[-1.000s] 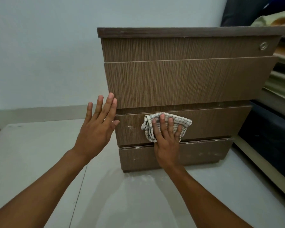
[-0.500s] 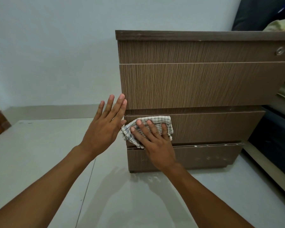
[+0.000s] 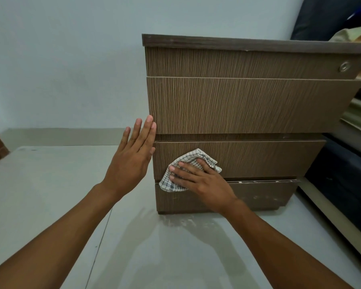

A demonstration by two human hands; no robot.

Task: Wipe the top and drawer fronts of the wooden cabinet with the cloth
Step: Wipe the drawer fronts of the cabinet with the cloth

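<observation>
A brown wooden cabinet with several drawer fronts stands on the floor ahead of me. My right hand presses a white checked cloth flat against the third drawer front, near its left end. The cloth's lower corner hangs over the gap above the bottom drawer. My left hand is open, fingers straight, its fingertips resting against the cabinet's left front edge beside the second and third drawers. The cabinet's top surface is seen only edge-on.
A pale tiled floor spreads to the left and in front. A light wall runs behind. Dark bedding and a low bed frame crowd the cabinet's right side. A round lock sits on the top drawer.
My right hand has slid the cloth leftward along the third drawer front and then slightly down. My left hand stays at the cabinet's left edge. My view shifted, moving the cabinet rightward in frame.
</observation>
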